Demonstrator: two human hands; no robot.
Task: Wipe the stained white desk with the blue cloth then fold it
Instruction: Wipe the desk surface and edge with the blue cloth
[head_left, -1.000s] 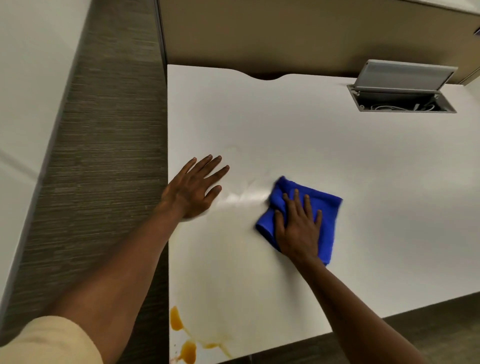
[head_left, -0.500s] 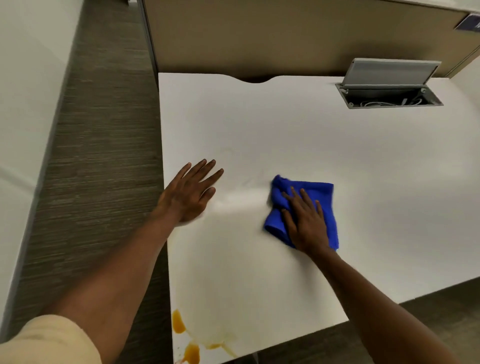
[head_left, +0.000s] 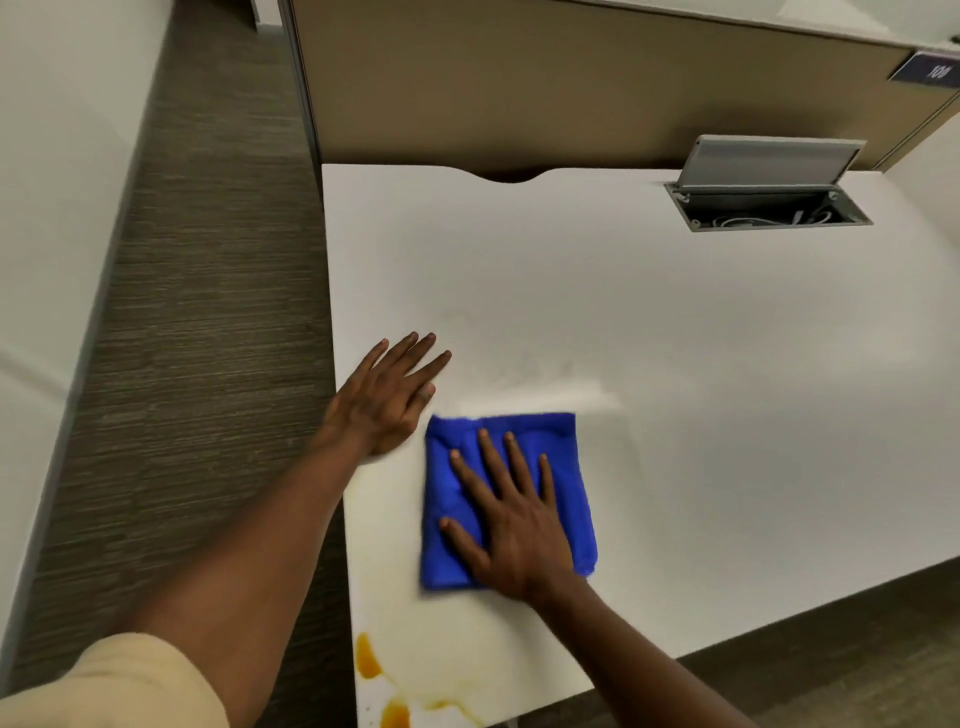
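Observation:
The white desk (head_left: 649, 322) fills the middle of the view. A blue cloth (head_left: 566, 478), folded into a rough square, lies flat near the desk's left front part. My right hand (head_left: 511, 525) presses down on the cloth with fingers spread. Just left of the cloth, my left hand (head_left: 387, 397) rests palm down on the desk by its left edge, fingers apart, holding nothing. Orange stains (head_left: 371, 665) sit at the desk's front left corner, with a pale yellowish smear above them. A faint wet streak (head_left: 550, 397) runs just beyond the cloth.
An open cable box (head_left: 769, 208) with a raised grey lid is set into the desk at the back right. A tan partition (head_left: 571, 93) stands behind the desk. Carpeted floor (head_left: 208, 338) runs along the desk's left edge, with a white surface (head_left: 62, 182) further left.
My right hand has slid the blue cloth left and toward me, close to my left hand. The left hand has stayed planted on the desk.

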